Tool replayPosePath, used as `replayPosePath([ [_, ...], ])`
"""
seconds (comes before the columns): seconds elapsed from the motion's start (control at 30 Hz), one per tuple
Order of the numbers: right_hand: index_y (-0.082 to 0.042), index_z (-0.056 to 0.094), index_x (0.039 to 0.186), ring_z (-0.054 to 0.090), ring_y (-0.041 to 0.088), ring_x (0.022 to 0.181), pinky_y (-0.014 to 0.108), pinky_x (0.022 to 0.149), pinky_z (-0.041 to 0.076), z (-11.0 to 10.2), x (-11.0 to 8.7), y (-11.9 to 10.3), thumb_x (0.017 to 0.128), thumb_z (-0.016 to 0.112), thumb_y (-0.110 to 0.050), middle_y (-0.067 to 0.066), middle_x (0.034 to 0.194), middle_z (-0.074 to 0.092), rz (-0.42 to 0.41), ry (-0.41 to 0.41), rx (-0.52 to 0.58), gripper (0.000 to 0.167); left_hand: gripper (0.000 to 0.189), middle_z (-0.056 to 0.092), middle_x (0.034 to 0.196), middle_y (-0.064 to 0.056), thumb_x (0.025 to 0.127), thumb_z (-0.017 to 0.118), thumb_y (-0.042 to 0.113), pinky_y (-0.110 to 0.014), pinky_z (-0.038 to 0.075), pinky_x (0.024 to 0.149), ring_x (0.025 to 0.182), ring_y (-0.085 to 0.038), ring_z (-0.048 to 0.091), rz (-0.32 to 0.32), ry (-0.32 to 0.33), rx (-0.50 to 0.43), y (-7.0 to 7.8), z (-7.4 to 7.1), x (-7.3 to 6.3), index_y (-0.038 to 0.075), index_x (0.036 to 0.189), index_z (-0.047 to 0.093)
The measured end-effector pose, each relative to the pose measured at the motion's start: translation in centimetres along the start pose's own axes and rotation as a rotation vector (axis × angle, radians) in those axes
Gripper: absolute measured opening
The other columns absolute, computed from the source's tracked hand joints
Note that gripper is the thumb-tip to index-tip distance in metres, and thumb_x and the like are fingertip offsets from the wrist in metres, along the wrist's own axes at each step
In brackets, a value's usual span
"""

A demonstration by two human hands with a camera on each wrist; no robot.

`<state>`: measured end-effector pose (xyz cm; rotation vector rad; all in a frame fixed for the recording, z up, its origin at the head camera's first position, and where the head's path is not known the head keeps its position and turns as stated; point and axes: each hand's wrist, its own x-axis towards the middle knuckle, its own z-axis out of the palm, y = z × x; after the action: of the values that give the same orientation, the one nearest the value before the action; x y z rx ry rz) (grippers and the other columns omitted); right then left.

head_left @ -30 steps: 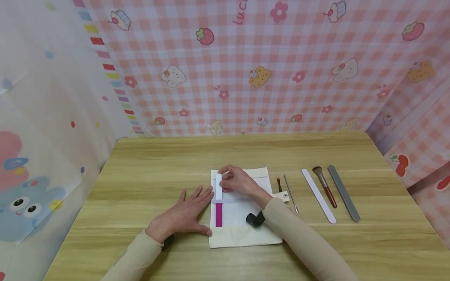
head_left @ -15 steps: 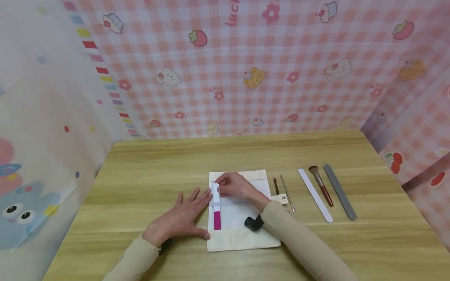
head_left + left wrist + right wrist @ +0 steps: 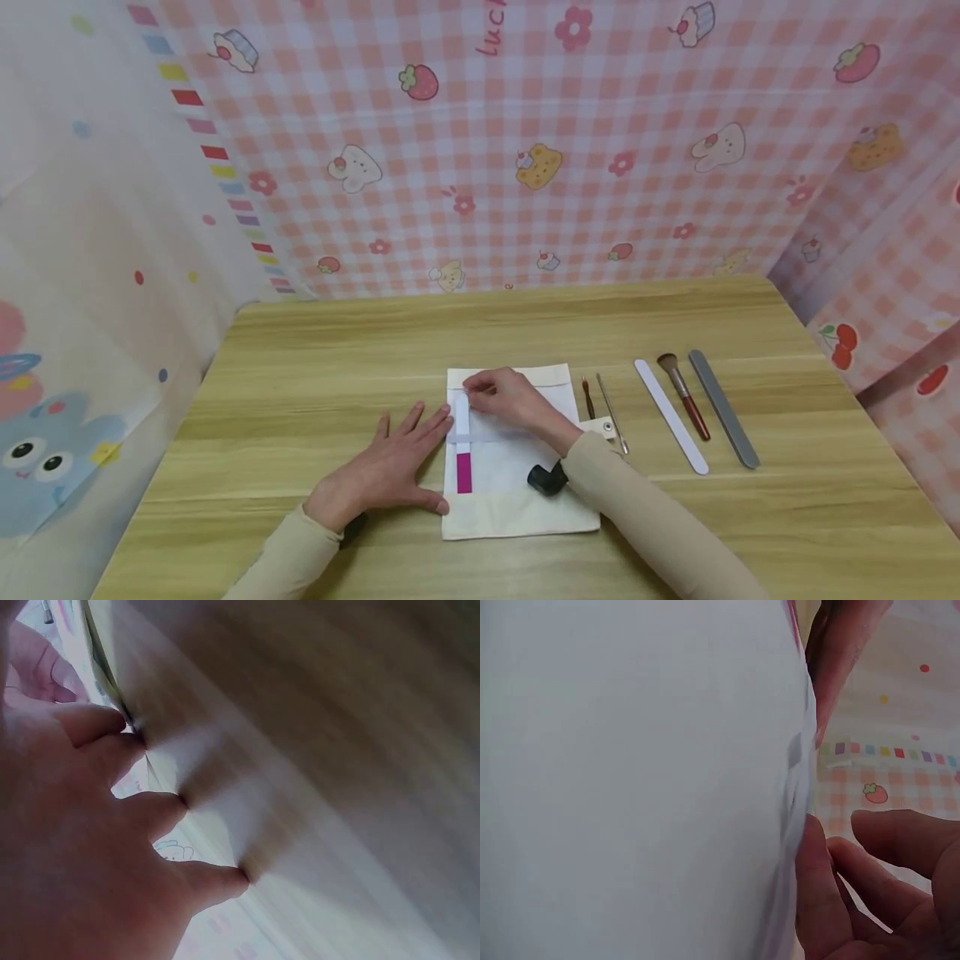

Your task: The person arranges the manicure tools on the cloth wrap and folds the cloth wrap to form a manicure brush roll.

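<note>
The grip of the right hand is loose, the thumb standing apart from the index finger in the right wrist view and pinching nothing that shows; its fingertips are at the upper end of a white strip with a magenta lower part; the strip lies lengthwise along the left side of a white cloth pouch, passing beneath a pale band that crosses the pouch; the grip of the left hand is spread wide, palm down, its fingers and thumb reaching to the pouch's left edge.

A black device at the right wrist sits over the lower part of the pouch; a tab with a snap sticks out from the pouch's right edge; just beyond that edge lie a thin tool with a reddish-brown handle and a slim metal stick; farther right, side by side and slanting, lie a white file, a brush and a grey file; all rest on a wood-grain bench; behind it hangs a pink checked cloth printed with strawberries, flowers and cupcakes.
</note>
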<state>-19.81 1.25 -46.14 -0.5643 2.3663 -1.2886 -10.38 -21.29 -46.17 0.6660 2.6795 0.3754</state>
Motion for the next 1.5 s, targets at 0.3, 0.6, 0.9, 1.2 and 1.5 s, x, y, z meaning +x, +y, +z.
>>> replayPosePath([
  [0.3,-0.004,0.071,0.129,0.068,0.022,0.107,0.038,0.092,0.056,-2.1,-1.5,-0.5,0.103,0.064,-0.015,0.008,0.12,0.072,-0.052,0.019,-0.027,0.029,0.118,0.013,0.174,-0.006,0.078,0.082,0.063,-0.078,0.01,0.114,0.159,-0.035,0.009,0.046,0.02,-0.046,0.3,0.0,-0.2,0.011,0.166,0.024],
  [0.6,-0.003,0.07,0.129,0.067,0.025,0.108,0.039,0.091,0.057,-5.0,-4.0,-1.3,0.104,0.063,-0.015,0.008,0.119,0.072,-0.086,0.049,-0.033,0.029,0.109,0.016,0.173,0.004,0.079,0.08,0.064,-0.08,0.007,0.113,0.159,-0.033,0.009,0.061,0.007,-0.08,0.2,0.1,-0.4,0.022,0.165,0.029],
  [0.9,-0.007,0.072,0.125,0.069,0.024,0.105,0.041,0.088,0.057,-8.4,-6.9,-0.5,0.104,0.063,-0.014,0.012,0.119,0.073,-0.132,0.126,-0.05,0.025,0.107,0.019,0.173,0.004,0.08,0.08,0.063,-0.08,0.007,0.113,0.159,-0.035,0.01,0.08,0.012,-0.07,0.1,0.4,-0.4,0.022,0.165,0.03],
  [1.2,-0.001,0.069,0.129,0.069,0.026,0.109,0.037,0.087,0.057,-11.4,-10.5,1.4,0.106,0.059,-0.014,0.013,0.122,0.072,-0.109,0.2,-0.078,0.028,0.107,0.019,0.173,0.003,0.081,0.079,0.063,-0.08,0.007,0.113,0.159,-0.034,0.009,0.098,0.012,-0.065,0.2,0.4,-0.2,0.021,0.166,0.028],
  [1.5,0.002,0.067,0.131,0.067,0.03,0.117,0.023,0.091,0.053,-13.2,-13.2,4.1,0.105,0.063,-0.017,0.014,0.125,0.072,-0.096,0.245,-0.069,0.032,0.107,0.02,0.172,0.001,0.081,0.079,0.062,-0.081,0.007,0.112,0.158,-0.036,0.01,0.115,0.016,-0.067,0.2,0.2,0.0,0.019,0.165,0.03],
])
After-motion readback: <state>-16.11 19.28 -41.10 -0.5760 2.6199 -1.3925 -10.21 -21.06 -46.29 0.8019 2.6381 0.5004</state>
